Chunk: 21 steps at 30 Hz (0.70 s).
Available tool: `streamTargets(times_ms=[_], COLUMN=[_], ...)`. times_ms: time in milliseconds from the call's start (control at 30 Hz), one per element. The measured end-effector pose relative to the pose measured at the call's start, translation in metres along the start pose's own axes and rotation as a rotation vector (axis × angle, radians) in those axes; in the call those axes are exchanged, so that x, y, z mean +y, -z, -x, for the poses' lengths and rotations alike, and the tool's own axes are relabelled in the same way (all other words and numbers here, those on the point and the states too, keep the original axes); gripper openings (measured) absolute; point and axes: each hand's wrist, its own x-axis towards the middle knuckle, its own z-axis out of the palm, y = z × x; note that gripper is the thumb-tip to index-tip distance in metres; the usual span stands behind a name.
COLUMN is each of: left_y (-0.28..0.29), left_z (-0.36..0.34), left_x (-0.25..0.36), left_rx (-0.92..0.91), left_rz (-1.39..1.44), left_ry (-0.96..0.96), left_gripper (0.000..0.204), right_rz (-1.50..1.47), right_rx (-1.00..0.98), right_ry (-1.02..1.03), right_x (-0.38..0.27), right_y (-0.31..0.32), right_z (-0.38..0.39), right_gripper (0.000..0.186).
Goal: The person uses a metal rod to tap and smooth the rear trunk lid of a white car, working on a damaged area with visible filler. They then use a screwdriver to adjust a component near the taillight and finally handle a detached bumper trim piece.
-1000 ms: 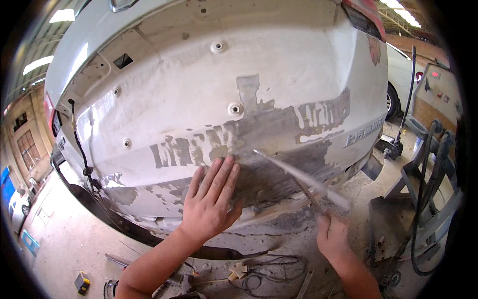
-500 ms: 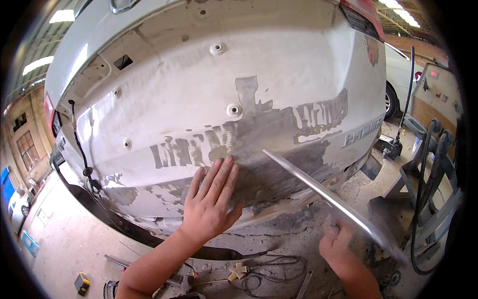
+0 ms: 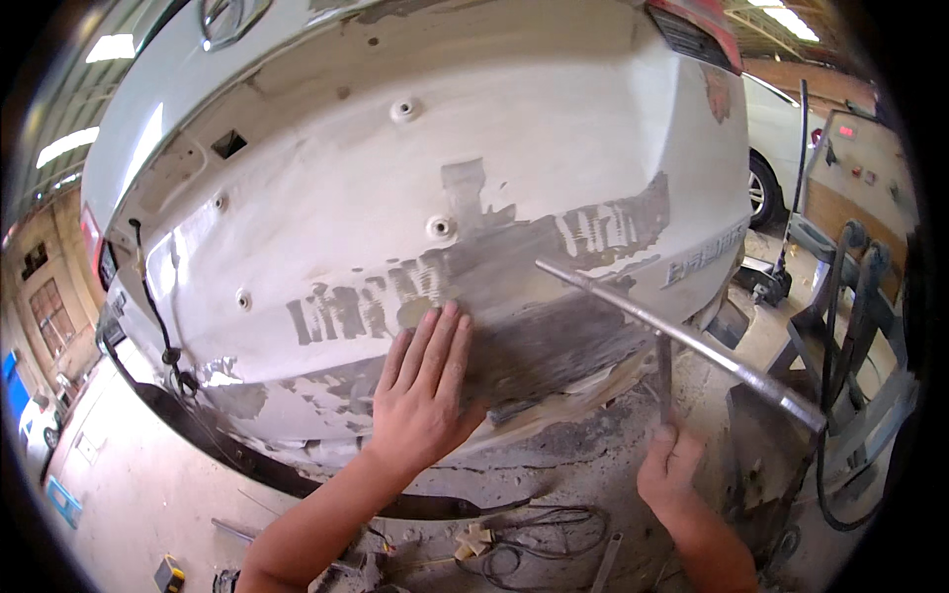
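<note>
A white car's tailgate (image 3: 534, 128) fills the middle, with bare mounting holes and uneven grey sanded patches across its lower part. My left hand (image 3: 420, 385) lies on the grey patched area, fingers outstretched and pointing up. At lower right my right hand (image 3: 672, 465) is closed round the upright handle of a metal hammer (image 3: 712, 356) with a very long, thin cylindrical head. The head slants across the panel from upper left to lower right; I cannot tell whether its tip touches the metal.
A wheeled machine with a panel (image 3: 860, 178) and dark hoses stands at right, before another white car (image 3: 766, 119). Coiled cables (image 3: 554, 534) and a yellow-black tape measure (image 3: 168, 575) lie on the floor. A black strip (image 3: 198, 425) runs below the bumper at left.
The hammer's head has moved up and right, and its handle now stands more upright in my right hand. My left hand stays on the panel. The view has shifted slightly.
</note>
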Motion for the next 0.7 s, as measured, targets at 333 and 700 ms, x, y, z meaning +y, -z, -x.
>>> streamTargets(times_ms=[333, 700], left_y=[-0.024, -0.042], left_z=[-0.081, -0.111], left_x=[0.053, 0.075], left_rx=[0.005, 0.073], left_rz=[0.04, 0.108], left_ry=[-0.154, -0.266], left_gripper=[0.083, 0.071], right_rz=[-0.265, -0.193], right_rx=[0.129, 0.057], right_ry=[-0.228, -0.111], right_x=[-0.009, -0.006], right_y=[-0.005, 0.007], right_z=[-0.011, -0.011], right_gripper=[0.043, 0.043])
